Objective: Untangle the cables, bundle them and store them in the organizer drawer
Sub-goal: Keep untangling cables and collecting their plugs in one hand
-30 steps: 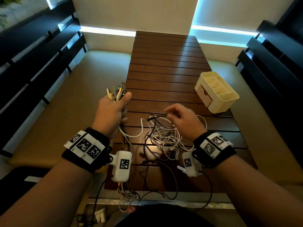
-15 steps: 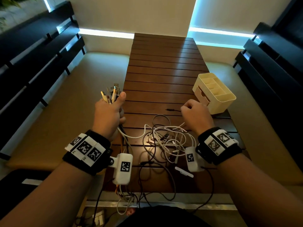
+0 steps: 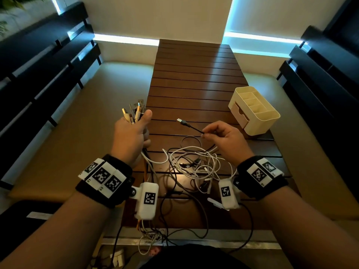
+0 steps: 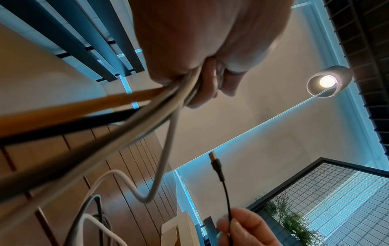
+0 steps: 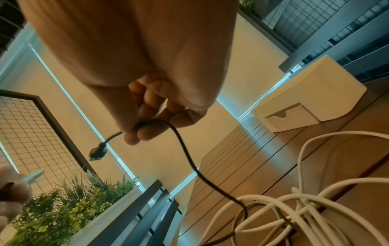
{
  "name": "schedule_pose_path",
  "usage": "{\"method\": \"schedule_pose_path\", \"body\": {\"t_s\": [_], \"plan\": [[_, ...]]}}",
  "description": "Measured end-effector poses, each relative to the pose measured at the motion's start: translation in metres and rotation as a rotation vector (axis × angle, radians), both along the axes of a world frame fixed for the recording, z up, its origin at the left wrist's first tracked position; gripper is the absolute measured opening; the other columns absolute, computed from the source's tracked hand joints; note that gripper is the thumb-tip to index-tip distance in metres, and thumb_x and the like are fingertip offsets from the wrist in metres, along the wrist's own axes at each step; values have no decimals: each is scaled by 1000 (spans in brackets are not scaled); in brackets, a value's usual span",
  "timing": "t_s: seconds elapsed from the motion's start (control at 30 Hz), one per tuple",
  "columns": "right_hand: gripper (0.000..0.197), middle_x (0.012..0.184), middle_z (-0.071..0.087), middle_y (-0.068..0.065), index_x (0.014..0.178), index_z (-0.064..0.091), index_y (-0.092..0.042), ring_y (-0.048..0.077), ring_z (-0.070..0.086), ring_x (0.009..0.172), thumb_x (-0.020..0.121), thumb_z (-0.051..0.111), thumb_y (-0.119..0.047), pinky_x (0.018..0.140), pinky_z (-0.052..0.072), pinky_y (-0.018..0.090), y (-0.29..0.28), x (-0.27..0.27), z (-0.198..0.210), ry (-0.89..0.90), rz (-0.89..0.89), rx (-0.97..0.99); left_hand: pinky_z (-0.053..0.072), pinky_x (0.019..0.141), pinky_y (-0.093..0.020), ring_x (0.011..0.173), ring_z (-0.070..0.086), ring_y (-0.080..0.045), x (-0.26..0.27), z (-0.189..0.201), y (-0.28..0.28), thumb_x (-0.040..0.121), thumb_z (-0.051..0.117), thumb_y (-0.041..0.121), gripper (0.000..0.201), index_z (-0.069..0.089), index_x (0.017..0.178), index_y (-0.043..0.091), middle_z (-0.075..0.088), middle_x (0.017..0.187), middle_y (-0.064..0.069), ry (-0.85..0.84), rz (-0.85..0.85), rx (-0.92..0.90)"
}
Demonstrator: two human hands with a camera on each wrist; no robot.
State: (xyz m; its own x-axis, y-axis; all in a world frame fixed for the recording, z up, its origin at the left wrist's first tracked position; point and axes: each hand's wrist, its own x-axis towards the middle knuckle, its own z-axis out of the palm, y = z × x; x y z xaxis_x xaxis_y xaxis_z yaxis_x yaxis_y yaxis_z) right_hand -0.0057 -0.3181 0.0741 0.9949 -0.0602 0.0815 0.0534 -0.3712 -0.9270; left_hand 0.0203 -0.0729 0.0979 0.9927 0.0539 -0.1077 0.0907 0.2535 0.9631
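My left hand (image 3: 132, 133) is fisted round a bunch of cable ends (image 3: 134, 111), plugs sticking up above the thumb; in the left wrist view the orange, black and white cables (image 4: 130, 106) run down out of the fist. My right hand (image 3: 221, 138) pinches a thin black USB cable (image 3: 191, 127) a little behind its plug (image 5: 97, 152), lifted above the table. A tangle of white and black cables (image 3: 194, 164) lies on the slatted wooden table (image 3: 194, 74) between my wrists. The cream organizer (image 3: 254, 111), its drawer (image 5: 290, 119) closed, stands to the right.
Cushioned benches (image 3: 77, 117) flank the table on both sides, with dark slatted backs (image 3: 38, 55). Some cables hang over the near table edge (image 3: 151, 237). A planter with greenery (image 5: 63, 208) shows in the right wrist view.
My right hand has lifted off the table and drawn the black USB plug end up and left, free of the tangle. The left hand still holds its bunch of ends.
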Motion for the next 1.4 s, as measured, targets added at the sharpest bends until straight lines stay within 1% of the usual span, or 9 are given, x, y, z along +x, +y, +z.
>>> {"method": "schedule_pose_path", "body": {"t_s": [0.13,0.27,0.43,0.63,0.77,0.97,1.13,1.3,1.4], "plan": [[21,93,74,3,90,70,-21,21,72,92,86,70,0,82,56,27,14,0,10,-63,24,218,23,42,-22,45,18,-11,-2,0,-7,93,66,27,32,40,75,21,24,57,3,-52,-36,-3],[21,94,73,9,91,71,-19,29,72,94,85,71,1,89,58,40,39,3,19,-77,161,278,26,40,-21,42,23,-9,-7,1,-23,80,74,34,28,49,73,23,31,54,8,-133,-172,-31],[19,89,74,-1,94,69,-19,17,72,84,88,68,-1,84,59,34,59,-4,20,-50,346,198,34,43,-22,44,36,-9,-7,3,-33,93,66,22,24,51,75,18,41,54,8,-202,-96,76],[13,94,70,0,99,64,-22,17,68,85,93,66,-33,84,59,40,41,-1,-19,199,407,-357,35,44,-19,47,39,-4,-2,25,-21,100,51,35,24,52,84,17,42,57,10,-184,96,-19],[15,88,71,-5,89,65,-27,15,68,83,97,59,-38,86,57,46,18,2,-54,349,287,-439,35,47,-19,50,40,-3,4,33,-7,103,44,40,31,56,83,20,45,64,9,-186,175,-47],[27,69,66,-5,89,60,-14,25,67,73,102,49,-34,76,54,42,15,13,-37,290,201,-190,55,69,-31,58,56,-5,8,28,-5,103,44,37,25,54,89,19,58,67,11,-173,261,-79],[12,63,46,-6,88,56,-18,12,46,57,97,56,-26,65,48,34,7,16,-23,215,129,232,60,75,-42,72,71,-22,11,26,-1,103,42,40,32,53,93,12,53,68,-2,-161,252,-203],[19,65,41,-8,90,52,-18,10,41,62,93,46,-36,63,38,28,7,20,2,67,-1,358,36,41,-24,45,35,-9,4,24,-4,102,44,46,35,52,83,17,39,58,6,-108,75,-184],[25,67,42,-8,82,52,-20,8,42,63,104,43,-29,64,38,27,17,14,20,25,38,148,25,40,-24,44,26,-11,-3,20,-13,97,52,46,32,50,78,20,35,57,5,-149,-98,-31]]}}
